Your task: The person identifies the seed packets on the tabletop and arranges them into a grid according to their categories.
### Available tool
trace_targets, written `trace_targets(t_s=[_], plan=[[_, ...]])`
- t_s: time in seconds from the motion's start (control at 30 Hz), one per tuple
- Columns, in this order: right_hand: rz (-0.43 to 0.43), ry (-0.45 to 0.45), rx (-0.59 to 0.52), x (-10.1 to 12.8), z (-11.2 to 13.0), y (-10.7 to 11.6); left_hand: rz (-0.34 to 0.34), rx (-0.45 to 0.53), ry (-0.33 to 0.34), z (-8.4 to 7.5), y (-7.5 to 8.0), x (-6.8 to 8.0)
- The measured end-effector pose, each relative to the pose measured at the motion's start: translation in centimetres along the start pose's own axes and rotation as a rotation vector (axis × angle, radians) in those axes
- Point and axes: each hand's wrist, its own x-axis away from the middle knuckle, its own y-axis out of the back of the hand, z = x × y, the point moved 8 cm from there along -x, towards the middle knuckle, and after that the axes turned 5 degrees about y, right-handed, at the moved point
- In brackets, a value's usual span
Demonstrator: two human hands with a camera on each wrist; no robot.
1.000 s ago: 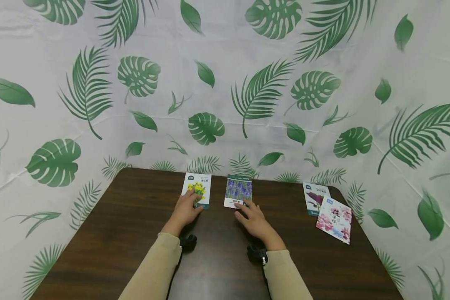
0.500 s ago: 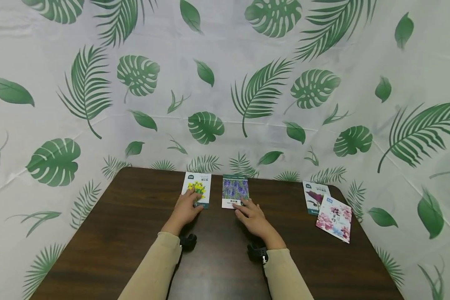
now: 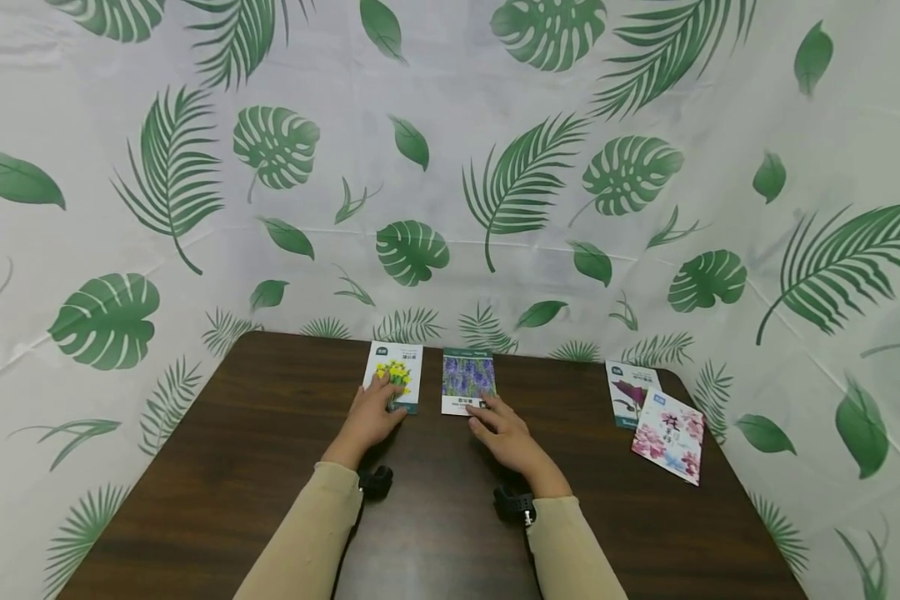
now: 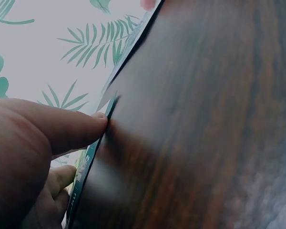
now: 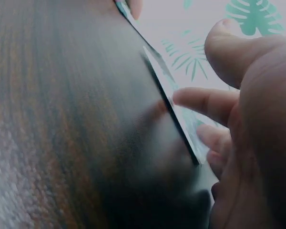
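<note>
In the head view, a seed packet with yellow flowers (image 3: 412,358) lies flat near the table's far edge. My left hand (image 3: 367,418) rests on its lower part with relaxed fingers, the thumb at its bottom edge. To its right lies a packet with purple lavender-like flowers (image 3: 467,377), a narrow gap between the two. My right hand (image 3: 506,437) touches that packet's lower right corner with its fingertips. In the left wrist view, the thumb (image 4: 81,126) meets the packet's near edge. In the right wrist view, the index finger (image 5: 205,102) presses on the other packet (image 5: 174,109), thumb raised.
On the right of the dark wooden table (image 3: 435,517), a packet with pink blossoms (image 3: 669,437) overlaps one with a dark purple flower (image 3: 626,387). A white leaf-print cloth (image 3: 330,275) hangs behind the table. Black bands with cords sit at both wrists.
The packet with purple flowers has slid a little left under my right fingertips, toward the yellow-flower packet, and lies straighter. My left hand and the other packets have stayed in place.
</note>
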Motion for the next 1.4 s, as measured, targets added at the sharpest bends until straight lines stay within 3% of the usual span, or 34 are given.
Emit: trace_targets(t_s=[0.1, 0.23, 0.37, 0.43, 0.57, 0.77, 0.9, 1.13, 1.4], plan=[[-0.033, -0.006, -0.137, -0.1, -0.7, 0.8, 0.002, 0.005, -0.003, 0.0, 0.1, -0.1], [-0.086, -0.052, -0.405, 0.4, -2.4, 1.9, -0.004, -0.004, -0.005, -0.2, 0.2, 0.1], [-0.136, -0.053, -0.528, 0.8, -3.6, 3.1, 0.002, -0.01, -0.002, -0.3, 0.2, 0.2], [-0.175, -0.041, -0.514, 0.8, -4.0, 3.9, 0.0, -0.007, -0.002, -0.4, 0.2, 0.1], [-0.302, -0.068, -0.383, 1.5, -5.8, 6.5, -0.011, -0.001, -0.009, -0.4, 0.3, 0.0], [-0.472, -0.233, -0.195, 5.2, -10.1, 11.0, 0.005, -0.004, 0.003, -0.1, 0.1, 0.0], [-0.508, -0.285, -0.126, 6.6, -11.5, 12.5, -0.003, -0.004, 0.0, 0.0, -0.1, 0.0], [-0.558, -0.336, -0.032, 7.3, -11.8, 13.4, -0.008, -0.008, 0.004, -0.1, -0.1, -0.1], [-0.552, -0.395, 0.016, 8.0, -11.9, 13.8, -0.007, 0.001, 0.013, 0.0, -0.1, 0.0]])
